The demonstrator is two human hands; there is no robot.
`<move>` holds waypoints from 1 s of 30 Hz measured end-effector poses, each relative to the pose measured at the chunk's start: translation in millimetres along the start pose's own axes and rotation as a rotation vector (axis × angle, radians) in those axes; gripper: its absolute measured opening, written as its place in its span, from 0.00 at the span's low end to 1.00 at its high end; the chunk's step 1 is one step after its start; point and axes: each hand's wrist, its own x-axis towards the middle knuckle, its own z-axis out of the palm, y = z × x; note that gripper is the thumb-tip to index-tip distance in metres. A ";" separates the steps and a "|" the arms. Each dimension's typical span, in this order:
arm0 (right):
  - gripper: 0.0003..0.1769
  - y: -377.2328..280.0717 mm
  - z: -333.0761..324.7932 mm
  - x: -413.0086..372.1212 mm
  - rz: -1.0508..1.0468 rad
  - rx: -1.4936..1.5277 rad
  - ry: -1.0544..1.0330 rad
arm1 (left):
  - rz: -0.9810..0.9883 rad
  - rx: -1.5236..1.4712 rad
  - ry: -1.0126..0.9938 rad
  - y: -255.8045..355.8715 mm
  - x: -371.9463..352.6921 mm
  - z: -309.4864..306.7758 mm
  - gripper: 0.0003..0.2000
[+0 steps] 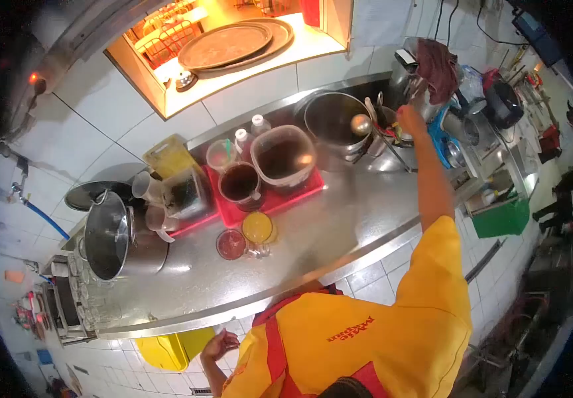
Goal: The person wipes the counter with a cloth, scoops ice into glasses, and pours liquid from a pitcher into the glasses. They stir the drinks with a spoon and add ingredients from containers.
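My right hand [411,123] reaches out over the far right of the steel counter. Its fingers are curled down at a container with small mixed items [386,118]; what they grip is hidden. Close by on the left is a large steel pot [336,119], with a round ladle bowl [361,125] at its rim. Low beside my body hangs my left hand [221,345], empty, its fingers loosely bent and apart. Nearest the front edge of the counter stand a glass of red drink [231,244] and a glass of yellow drink [258,227].
A red tray [233,215] holds a big tub of dark liquid [283,156], a dark-filled jug [239,182] and bottles. At left stands a tall pot [109,235]. Brown oval trays [225,45] lie on the hatch ledge. A green bin [501,217] is at right, a yellow one [162,350] below.
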 end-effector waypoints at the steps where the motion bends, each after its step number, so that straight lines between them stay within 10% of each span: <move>1: 0.12 7.9 18.1 21.0 -0.021 -0.078 -0.111 | -0.025 -0.059 0.038 -20.9 4.3 -8.1 0.26; 5: 0.14 -58.5 -29.5 20.7 -0.157 -0.363 -0.633 | 0.049 -0.245 0.164 -141.6 17.8 -54.0 0.24; 7: 0.13 -66.0 -31.3 -0.7 -0.068 -0.258 -0.471 | -0.134 0.411 0.391 -151.0 76.5 -63.4 0.25; 30: 0.09 -84.3 -72.6 -51.5 -0.109 -0.041 0.332 | 0.035 -0.123 0.458 -106.0 12.0 -41.1 0.29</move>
